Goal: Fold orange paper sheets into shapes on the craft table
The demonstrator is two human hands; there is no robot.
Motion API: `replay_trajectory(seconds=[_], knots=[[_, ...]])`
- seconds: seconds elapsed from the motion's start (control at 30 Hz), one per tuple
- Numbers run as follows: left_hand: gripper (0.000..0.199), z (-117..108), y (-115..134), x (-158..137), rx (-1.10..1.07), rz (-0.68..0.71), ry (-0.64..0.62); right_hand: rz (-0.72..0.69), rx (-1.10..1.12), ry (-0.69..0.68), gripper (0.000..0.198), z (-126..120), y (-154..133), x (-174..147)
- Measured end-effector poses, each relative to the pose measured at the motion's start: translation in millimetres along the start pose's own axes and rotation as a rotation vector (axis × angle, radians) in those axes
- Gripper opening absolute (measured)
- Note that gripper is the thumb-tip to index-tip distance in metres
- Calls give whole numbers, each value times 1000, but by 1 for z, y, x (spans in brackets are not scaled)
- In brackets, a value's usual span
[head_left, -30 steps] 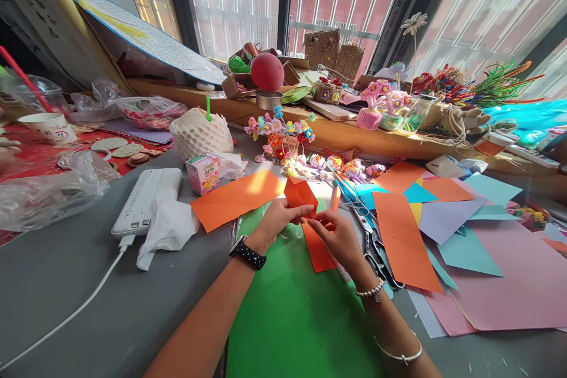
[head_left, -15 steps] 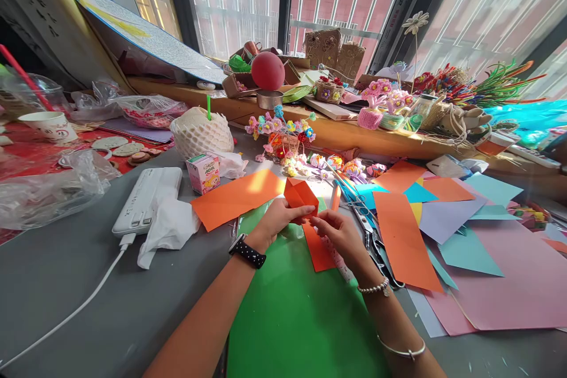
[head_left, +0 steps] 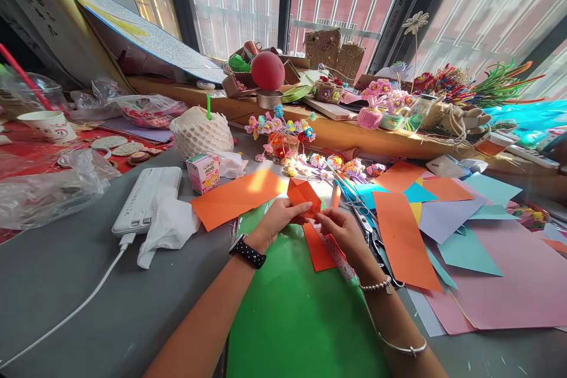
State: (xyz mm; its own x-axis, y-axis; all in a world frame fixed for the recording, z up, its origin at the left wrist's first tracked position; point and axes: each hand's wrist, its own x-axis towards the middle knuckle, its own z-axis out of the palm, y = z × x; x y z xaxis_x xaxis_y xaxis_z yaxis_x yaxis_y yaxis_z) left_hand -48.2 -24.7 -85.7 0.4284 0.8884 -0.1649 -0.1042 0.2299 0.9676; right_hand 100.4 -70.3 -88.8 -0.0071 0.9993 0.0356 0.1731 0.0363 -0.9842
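Observation:
Between my hands is a folded piece of orange paper [head_left: 305, 192], raised above the green board [head_left: 301, 313]. My left hand [head_left: 283, 218] grips its left lower part, thumb on top. The fingertips of my right hand [head_left: 339, 227] pinch its lower right corner. Beneath them a flat orange paper strip [head_left: 319, 251] lies on the board, partly covered by my right hand. A patterned pink-and-white strip [head_left: 340, 257] runs under my right wrist. Scissors [head_left: 370, 236] with black handles lie just right of that hand.
A white power bank [head_left: 148, 198] with a cable and a crumpled tissue [head_left: 170, 227] sit to the left. Behind are a small pink carton [head_left: 204, 174], a foam-netted coconut [head_left: 201, 133] and crafted flowers [head_left: 281, 133]. Coloured paper sheets [head_left: 509, 274] spread on the right.
The folded orange paper has shifted slightly right and tilted. My right hand has moved a little to the right, still pinching its corner; my left hand is nearly unchanged.

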Motion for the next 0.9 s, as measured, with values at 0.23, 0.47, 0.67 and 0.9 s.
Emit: replay_trajectory(seconds=[0.23, 0.47, 0.67, 0.9], knots=[[33, 2, 3, -2, 42, -12, 18, 29, 88, 16, 21, -1, 3, -2], [33, 6, 8, -5, 154, -23, 23, 47, 74, 87, 24, -1, 2, -2], [38, 4, 5, -3, 185, -35, -11, 88, 164, 107, 22, -3, 2, -1], [34, 5, 5, -3, 177, -26, -24, 30, 183, 100, 20, -3, 1, -2]])
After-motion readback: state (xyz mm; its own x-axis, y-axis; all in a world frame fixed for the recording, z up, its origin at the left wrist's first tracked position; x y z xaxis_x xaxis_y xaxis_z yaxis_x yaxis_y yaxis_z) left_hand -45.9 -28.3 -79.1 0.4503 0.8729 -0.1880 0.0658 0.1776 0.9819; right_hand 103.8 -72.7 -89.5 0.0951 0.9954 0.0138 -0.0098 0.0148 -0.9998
